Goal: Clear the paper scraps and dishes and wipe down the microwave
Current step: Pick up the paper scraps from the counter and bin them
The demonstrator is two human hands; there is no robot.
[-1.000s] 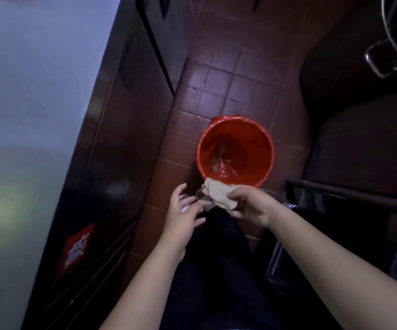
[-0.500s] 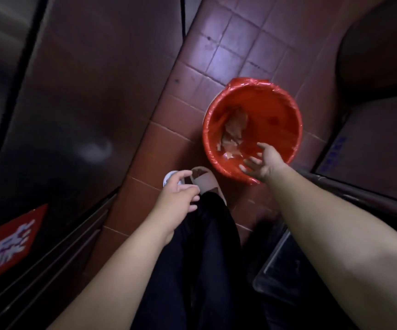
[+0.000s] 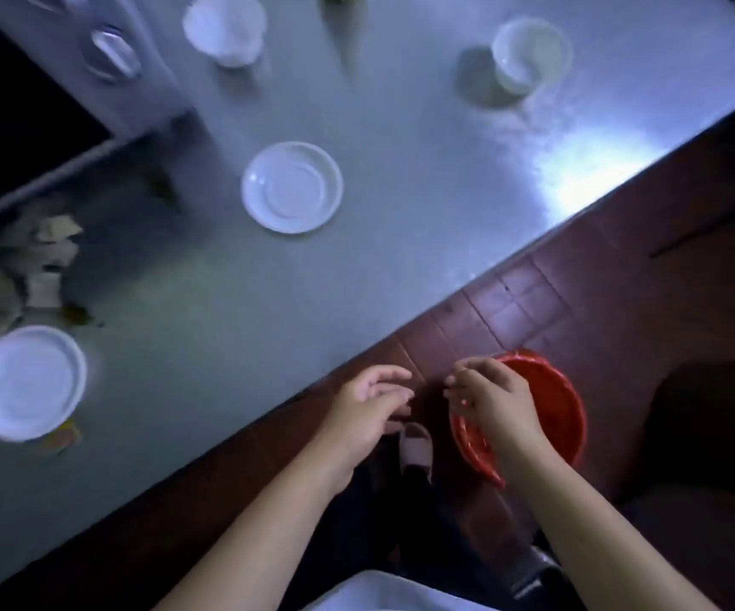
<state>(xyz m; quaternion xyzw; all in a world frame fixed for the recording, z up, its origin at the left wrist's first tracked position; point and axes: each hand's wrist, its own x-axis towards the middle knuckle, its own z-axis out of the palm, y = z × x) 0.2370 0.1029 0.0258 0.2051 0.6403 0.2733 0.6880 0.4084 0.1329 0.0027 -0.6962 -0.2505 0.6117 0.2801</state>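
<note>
Microwave [image 3: 26, 103]: far left of the middle plate [image 3: 291, 187], knob panel on the side nearest that plate. Paper scraps [image 3: 48, 258]: on the counter [image 3: 401, 258], left of the middle plate, in front of the microwave. The patch runs lengthwise from the microwave toward a second plate [image 3: 26, 381], which sits nearer and further left. Cup [image 3: 224, 26]: beyond the middle plate. Bowl [image 3: 529, 52]: beyond it, to the right. Left hand [image 3: 365, 407] and right hand [image 3: 493, 403]: past the counter edge, nearer than the plate and to its right. Fingers loosely curled, slightly apart, holding nothing. The right hand hangs over the rim of the red bin [image 3: 564, 412].
</note>
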